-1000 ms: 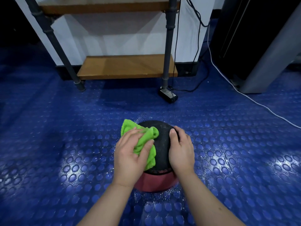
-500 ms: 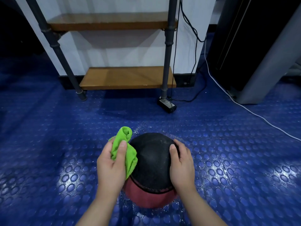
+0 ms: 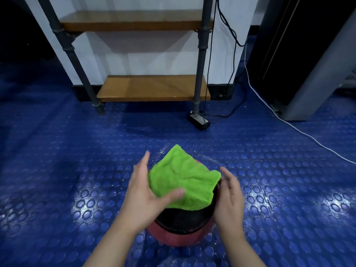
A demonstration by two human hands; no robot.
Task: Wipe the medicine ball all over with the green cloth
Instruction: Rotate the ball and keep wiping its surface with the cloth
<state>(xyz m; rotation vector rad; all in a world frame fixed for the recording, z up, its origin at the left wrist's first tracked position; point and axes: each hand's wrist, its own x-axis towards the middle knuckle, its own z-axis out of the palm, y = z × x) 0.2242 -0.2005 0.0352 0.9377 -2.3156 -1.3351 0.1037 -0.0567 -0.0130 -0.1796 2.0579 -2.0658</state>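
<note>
The ball point(image 3: 179, 226) sits on the near floor point(image 3: 77, 151), left hand point(image 3: 142, 193) and right hand point(image 3: 229, 197) at its sides, fingers straight and gripping nothing, left thumb resting on the cloth point(image 3: 183, 180) draped over its top, a shelf point(image 3: 152, 87) farther off

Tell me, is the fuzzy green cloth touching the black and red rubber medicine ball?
Touching. The head view shows the green cloth draped over the top of the medicine ball, its near edge lying on the black surface.
</note>
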